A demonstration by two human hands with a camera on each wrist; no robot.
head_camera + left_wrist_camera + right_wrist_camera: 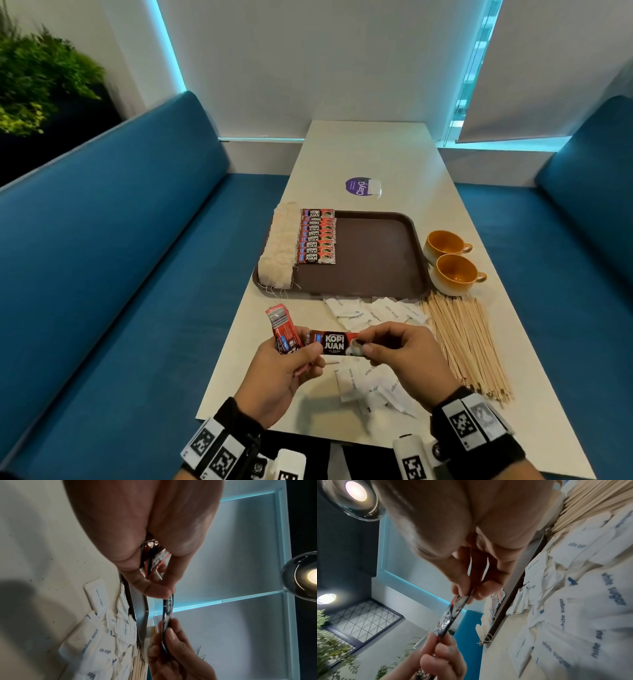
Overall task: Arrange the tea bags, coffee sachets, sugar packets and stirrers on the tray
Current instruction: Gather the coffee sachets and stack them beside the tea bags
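A brown tray [376, 253] lies mid-table; its left side carries a column of tea bags [279, 246] and a row of red coffee sachets [317, 236]. Near the table's front edge, my left hand [284, 366] grips a small bunch of coffee sachets [282, 327] and its thumb presses the left end of a single coffee sachet [334, 342]. My right hand [404, 356] pinches that sachet's right end [460, 601]. The sachet [167, 609] stretches between both hands above the table. White sugar packets [356, 380] lie scattered under my hands. Wooden stirrers [462, 342] lie in a heap to the right.
Two orange-lined cups [454, 270] stand right of the tray. A purple round sticker [359, 186] sits beyond the tray. Blue benches [120, 274] flank the white table [370, 150] on both sides. More sugar packets [373, 311] lie along the tray's near rim.
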